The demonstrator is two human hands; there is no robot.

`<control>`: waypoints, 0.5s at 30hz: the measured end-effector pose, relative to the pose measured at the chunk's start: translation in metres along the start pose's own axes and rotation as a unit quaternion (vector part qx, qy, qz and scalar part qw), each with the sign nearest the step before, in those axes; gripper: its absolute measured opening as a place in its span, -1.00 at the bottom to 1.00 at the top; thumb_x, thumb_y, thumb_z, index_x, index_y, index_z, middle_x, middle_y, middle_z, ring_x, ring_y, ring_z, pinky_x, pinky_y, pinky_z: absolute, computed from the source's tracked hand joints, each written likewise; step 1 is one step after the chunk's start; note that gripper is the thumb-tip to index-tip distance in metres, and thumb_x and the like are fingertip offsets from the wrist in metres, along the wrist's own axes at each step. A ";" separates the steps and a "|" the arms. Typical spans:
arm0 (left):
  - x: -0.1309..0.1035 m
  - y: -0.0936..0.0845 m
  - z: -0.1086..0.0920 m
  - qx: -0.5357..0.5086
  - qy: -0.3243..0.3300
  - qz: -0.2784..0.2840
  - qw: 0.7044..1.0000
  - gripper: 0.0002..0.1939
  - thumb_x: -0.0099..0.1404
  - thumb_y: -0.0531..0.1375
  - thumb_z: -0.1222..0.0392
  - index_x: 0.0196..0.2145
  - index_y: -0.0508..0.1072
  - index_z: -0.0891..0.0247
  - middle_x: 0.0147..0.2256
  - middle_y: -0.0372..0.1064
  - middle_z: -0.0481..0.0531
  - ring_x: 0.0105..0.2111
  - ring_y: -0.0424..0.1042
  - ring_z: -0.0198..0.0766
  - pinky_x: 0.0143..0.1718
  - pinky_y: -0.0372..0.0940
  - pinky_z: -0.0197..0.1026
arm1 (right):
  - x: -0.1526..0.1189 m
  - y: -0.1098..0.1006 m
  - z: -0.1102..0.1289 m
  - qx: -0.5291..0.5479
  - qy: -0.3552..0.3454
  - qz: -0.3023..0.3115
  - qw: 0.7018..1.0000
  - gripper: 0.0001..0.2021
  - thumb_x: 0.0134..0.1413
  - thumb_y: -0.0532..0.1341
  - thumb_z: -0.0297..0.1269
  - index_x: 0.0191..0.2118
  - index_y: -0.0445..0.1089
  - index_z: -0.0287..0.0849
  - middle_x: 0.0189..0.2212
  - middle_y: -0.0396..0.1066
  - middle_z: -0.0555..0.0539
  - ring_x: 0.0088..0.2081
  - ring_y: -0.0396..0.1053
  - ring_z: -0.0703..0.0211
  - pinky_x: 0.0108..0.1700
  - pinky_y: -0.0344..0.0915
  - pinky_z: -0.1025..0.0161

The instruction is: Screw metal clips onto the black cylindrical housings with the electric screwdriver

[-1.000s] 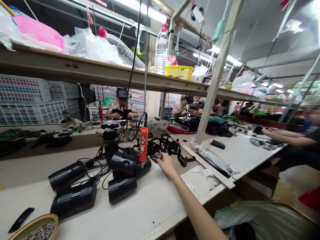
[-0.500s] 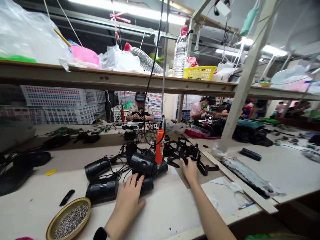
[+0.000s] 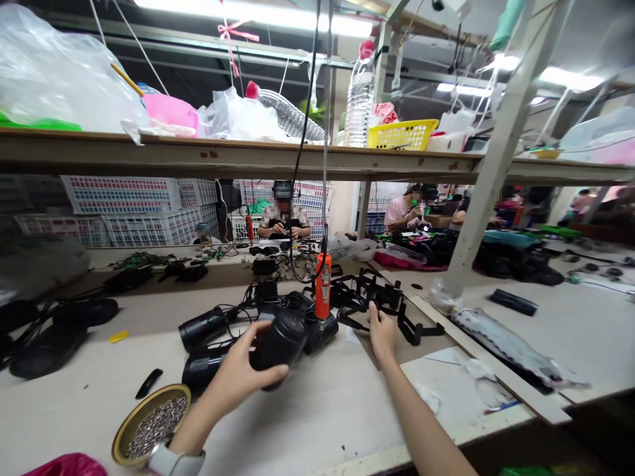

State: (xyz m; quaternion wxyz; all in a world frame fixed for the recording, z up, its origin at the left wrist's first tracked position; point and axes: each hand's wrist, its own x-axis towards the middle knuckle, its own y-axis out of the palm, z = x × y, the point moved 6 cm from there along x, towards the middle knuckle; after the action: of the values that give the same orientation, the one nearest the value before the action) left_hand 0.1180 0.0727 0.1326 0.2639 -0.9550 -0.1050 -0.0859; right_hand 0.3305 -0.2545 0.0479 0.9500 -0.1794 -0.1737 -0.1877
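Observation:
My left hand (image 3: 243, 370) grips a black cylindrical device (image 3: 284, 340), thumb on the near side, lifted off the table and tilted. My right hand (image 3: 382, 328) is at the near edge of a pile of black brackets (image 3: 370, 294); its fingertips are partly hidden, and what they hold, if anything, I cannot make out. An orange electric screwdriver (image 3: 323, 287) hangs upright between the hands, its tip by another black cylinder (image 3: 321, 334). More black cylinders with cables (image 3: 203, 328) lie to the left.
A bowl of screws (image 3: 156, 423) stands at the front left, near a small curved black piece (image 3: 149, 383) and a yellow piece (image 3: 119, 336). A post (image 3: 491, 158) and wooden strip (image 3: 496, 363) are at right. A shelf (image 3: 248, 155) crosses above. People sit across the table.
My left hand has closed round a black cylinder and raised and turned it. My right hand stays by the brackets. The view has shifted slightly.

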 end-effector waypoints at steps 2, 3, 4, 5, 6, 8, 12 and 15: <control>0.003 -0.019 -0.005 -0.148 -0.006 -0.091 0.985 -0.22 0.02 0.45 -0.13 0.13 0.32 0.13 0.06 0.45 0.14 0.06 0.45 0.04 0.07 0.40 0.02 | -0.002 0.002 0.003 0.018 -0.006 0.004 1.000 -0.28 0.25 -0.02 0.51 -0.46 0.28 -0.13 -0.51 0.33 -0.06 -0.41 0.36 0.01 -0.28 0.27 0.16; 0.004 -0.029 -0.008 -0.220 -0.005 -0.141 0.965 -0.22 -0.01 0.46 -0.16 0.10 0.35 0.14 0.02 0.48 0.12 0.04 0.47 0.01 0.05 0.42 -0.01 | -0.002 0.002 0.004 0.026 -0.007 0.003 1.000 -0.28 0.25 -0.01 0.50 -0.44 0.31 -0.14 -0.49 0.34 -0.07 -0.40 0.36 0.01 -0.27 0.28 0.15; 0.004 -0.038 -0.010 -0.288 -0.001 -0.189 0.939 -0.23 -0.03 0.47 -0.18 0.07 0.39 0.15 -0.02 0.50 0.09 0.02 0.48 -0.01 0.03 0.44 -0.03 | -0.002 0.002 0.004 0.033 -0.007 0.002 0.999 -0.30 0.27 0.01 0.48 -0.41 0.33 -0.15 -0.48 0.35 -0.07 -0.39 0.37 0.01 -0.25 0.29 0.15; 0.002 -0.046 -0.014 -0.348 0.005 -0.228 0.909 -0.25 -0.04 0.48 -0.19 0.05 0.42 0.16 -0.05 0.52 0.08 0.00 0.49 -0.02 0.02 0.46 -0.04 | -0.002 0.001 0.005 0.039 -0.007 -0.001 0.999 -0.31 0.30 0.02 0.45 -0.39 0.34 -0.16 -0.46 0.36 -0.07 -0.38 0.37 0.02 -0.24 0.30 0.15; 0.000 -0.053 -0.019 -0.397 0.015 -0.256 0.881 -0.27 -0.04 0.47 -0.19 0.03 0.46 0.17 -0.07 0.53 0.06 0.01 0.49 -0.02 0.00 0.48 -0.04 | -0.001 0.000 0.006 0.044 -0.007 -0.004 0.999 -0.33 0.33 0.04 0.42 -0.37 0.36 -0.17 -0.45 0.36 -0.07 -0.37 0.37 0.02 -0.23 0.31 0.14; -0.009 -0.066 -0.031 -0.458 0.043 -0.295 0.837 -0.34 0.01 0.46 -0.19 0.00 0.50 0.17 -0.07 0.55 0.06 0.06 0.47 0.01 -0.02 0.53 -0.04 | -0.001 -0.001 0.007 0.054 -0.009 -0.010 0.998 -0.38 0.37 0.08 0.35 -0.34 0.37 -0.19 -0.43 0.36 -0.06 -0.36 0.37 0.04 -0.20 0.32 0.15; -0.035 -0.083 -0.061 -0.462 0.109 -0.333 0.815 -0.55 0.19 0.36 -0.14 -0.04 0.55 0.12 0.05 0.52 -0.01 0.20 0.37 0.04 -0.07 0.59 -0.04 | -0.001 -0.004 0.009 0.065 -0.007 -0.020 0.998 -0.45 0.39 0.14 0.27 -0.31 0.36 -0.20 -0.44 0.31 -0.01 -0.37 0.34 0.07 -0.22 0.30 0.17; -0.052 -0.087 -0.077 -0.444 0.144 -0.357 0.809 -0.55 0.23 0.33 -0.20 0.00 0.54 0.03 0.16 0.43 -0.15 0.29 0.27 0.02 -0.04 0.59 -0.08 | -0.002 -0.005 0.009 0.069 0.004 -0.025 0.997 -0.48 0.38 0.19 0.23 -0.31 0.33 -0.19 -0.46 0.27 0.01 -0.41 0.30 0.10 -0.27 0.29 0.20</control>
State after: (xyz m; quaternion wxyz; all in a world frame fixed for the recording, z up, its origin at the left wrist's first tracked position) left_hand 0.0385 0.0969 0.2288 -0.2260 -0.8400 -0.3495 -0.3480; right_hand 0.3248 -0.2543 0.0565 0.9558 -0.1084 -0.1864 -0.2000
